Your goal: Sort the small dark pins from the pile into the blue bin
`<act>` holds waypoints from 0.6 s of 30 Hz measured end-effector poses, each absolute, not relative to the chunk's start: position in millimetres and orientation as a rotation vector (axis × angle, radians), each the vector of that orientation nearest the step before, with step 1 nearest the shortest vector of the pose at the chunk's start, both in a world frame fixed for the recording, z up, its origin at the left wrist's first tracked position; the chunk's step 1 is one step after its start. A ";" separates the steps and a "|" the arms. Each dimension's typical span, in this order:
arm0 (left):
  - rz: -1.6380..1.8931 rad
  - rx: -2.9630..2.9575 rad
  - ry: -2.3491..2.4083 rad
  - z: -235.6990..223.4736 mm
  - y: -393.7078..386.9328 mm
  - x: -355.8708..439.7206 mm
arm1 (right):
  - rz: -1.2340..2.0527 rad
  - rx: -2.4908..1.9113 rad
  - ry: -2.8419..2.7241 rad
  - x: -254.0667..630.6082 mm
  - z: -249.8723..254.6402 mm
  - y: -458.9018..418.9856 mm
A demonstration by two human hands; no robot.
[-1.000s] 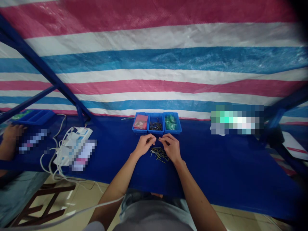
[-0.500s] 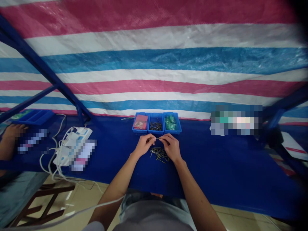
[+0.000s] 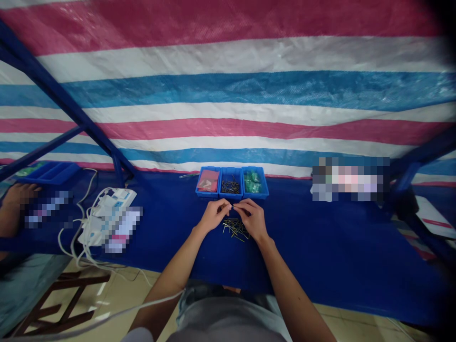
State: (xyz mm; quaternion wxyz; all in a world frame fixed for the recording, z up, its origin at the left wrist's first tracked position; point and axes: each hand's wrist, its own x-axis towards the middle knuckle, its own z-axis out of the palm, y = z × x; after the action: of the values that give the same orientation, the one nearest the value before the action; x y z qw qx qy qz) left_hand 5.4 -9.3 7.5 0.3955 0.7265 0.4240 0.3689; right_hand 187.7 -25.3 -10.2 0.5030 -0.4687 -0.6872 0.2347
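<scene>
My left hand (image 3: 215,213) is closed in a pinch over the blue tabletop, its fingertips turned toward the other hand. Facing it, my right hand (image 3: 252,217) pinches too. A thin metal rod (image 3: 232,205), too small to tell whether nail or screw, shows in the narrow gap between the fingertips; most of it is hidden. Just below the hands lies a loose pile of thin brass-and-dark metal rods (image 3: 235,228). Behind the hands, a blue bin (image 3: 231,195) holds dark rods of similar shape.
Beside that bin are a blue bin with pink packets (image 3: 208,181) and one with green bags (image 3: 253,182). White power strips (image 3: 107,213) with cables lie at left, near a co-worker's hand (image 3: 21,197). A blue metal frame (image 3: 71,107) stands before the striped sheet (image 3: 249,128).
My right hand has shifted very slightly left, and the gap between the two pinches has narrowed. The left hand and the pile stay in place.
</scene>
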 end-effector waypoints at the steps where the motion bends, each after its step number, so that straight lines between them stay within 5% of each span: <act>1: 0.929 1.851 1.074 7.9 -9.3 5.5 | 0.569 -1.131 -1.666 187.4 -10.6 -25.4; 18: 0.894 1.900 1.057 8.1 -9.9 5.9 | 0.580 -1.120 -1.718 183.4 -5.5 -28.0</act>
State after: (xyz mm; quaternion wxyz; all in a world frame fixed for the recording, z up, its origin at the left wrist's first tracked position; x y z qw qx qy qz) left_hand 5.9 -9.9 8.1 0.3850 0.7459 0.4150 0.3509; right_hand 183.4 -28.0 -5.5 0.4841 -0.4597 -0.7054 0.2381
